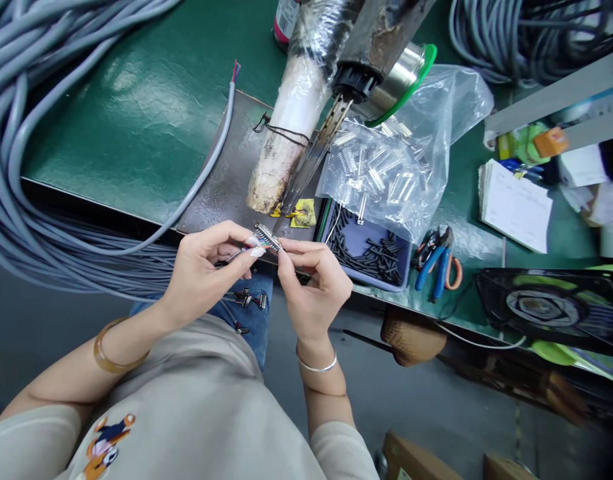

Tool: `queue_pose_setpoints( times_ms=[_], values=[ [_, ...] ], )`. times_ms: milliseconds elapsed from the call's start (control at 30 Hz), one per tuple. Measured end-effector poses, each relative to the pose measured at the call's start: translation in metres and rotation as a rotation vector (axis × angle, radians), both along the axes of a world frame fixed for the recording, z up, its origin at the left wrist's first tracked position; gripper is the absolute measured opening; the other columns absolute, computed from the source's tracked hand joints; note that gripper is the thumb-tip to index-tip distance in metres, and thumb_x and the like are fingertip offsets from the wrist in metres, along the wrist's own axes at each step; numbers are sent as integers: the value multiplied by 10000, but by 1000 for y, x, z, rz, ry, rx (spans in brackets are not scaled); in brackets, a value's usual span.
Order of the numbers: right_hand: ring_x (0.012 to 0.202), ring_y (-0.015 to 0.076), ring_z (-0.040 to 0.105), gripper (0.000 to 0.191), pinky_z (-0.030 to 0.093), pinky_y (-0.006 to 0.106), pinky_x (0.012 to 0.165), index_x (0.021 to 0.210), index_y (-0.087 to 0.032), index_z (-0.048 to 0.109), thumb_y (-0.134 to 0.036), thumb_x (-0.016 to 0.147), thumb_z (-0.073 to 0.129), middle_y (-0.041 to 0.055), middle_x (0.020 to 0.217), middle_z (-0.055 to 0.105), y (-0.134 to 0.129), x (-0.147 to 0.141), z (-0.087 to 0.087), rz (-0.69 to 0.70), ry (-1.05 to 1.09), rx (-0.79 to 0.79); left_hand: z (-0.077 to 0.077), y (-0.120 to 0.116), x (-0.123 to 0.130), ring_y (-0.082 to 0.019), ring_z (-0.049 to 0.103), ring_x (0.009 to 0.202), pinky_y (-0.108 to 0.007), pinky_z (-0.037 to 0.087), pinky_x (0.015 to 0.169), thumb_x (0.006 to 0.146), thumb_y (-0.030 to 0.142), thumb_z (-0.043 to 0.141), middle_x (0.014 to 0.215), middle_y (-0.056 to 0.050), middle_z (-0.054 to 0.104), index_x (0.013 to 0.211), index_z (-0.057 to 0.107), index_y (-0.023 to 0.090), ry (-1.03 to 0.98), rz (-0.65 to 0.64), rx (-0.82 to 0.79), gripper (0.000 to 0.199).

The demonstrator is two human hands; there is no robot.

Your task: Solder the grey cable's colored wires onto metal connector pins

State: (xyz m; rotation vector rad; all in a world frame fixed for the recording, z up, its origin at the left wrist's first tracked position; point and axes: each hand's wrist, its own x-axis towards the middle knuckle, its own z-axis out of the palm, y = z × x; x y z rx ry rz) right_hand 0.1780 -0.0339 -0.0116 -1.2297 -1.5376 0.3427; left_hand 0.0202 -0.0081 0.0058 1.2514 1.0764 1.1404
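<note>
Between my two hands is a small metal multi-pin connector (267,237), held just off the bench's front edge. My left hand (206,267) is closed, its thumb and finger pinching thin coloured wires that run to the connector. With thumb and fingertips, my right hand (313,283) grips the connector's right end. Above them are a soldering iron (311,157) pointing downward, a white wrapped tube (281,143) beside it, and a yellow sponge (303,213). More wired connectors (251,299) hang by my lap.
Grey cables (16,133) lie heaped at the left. A clear bag (386,167) of connectors overlaps a purple tray (406,267) of black sleeves. Blue-handled pliers (440,267), a notepad (516,207), a black fan (551,307) and a solder spool (401,87) are on the right side.
</note>
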Motion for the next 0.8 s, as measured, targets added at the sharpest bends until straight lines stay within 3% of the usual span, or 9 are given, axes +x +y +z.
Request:
queue_pose_setpoints(
  times_ms=[267, 533, 800],
  values=[
    [891, 127, 738, 189, 612, 262, 806, 839, -200, 620, -42, 844, 724, 23, 974, 765, 3, -1, 1, -2, -161, 129, -2, 2, 1, -101, 652, 684, -173, 550, 588, 796, 120, 700, 814, -36, 706, 761, 657, 146, 59, 28, 121, 61],
    [883, 150, 743, 162, 627, 300, 792, 857, -218, 637, -78, 868, 718, 15, 962, 761, 8, -2, 0, -35, -179, 146, -8, 4, 0, -118, 650, 719, -218, 534, 635, 842, 130, 659, 889, -46, 717, 811, 673, 159, 192, 21, 219, 45],
    [893, 142, 748, 170, 641, 274, 817, 915, -218, 663, -83, 854, 747, 33, 1029, 769, 11, -1, 0, -47, -225, 200, 2, 7, 0, -133, 671, 769, -234, 541, 668, 845, 119, 655, 889, -38, 733, 808, 685, 180, 228, 24, 277, 78]
  ],
)
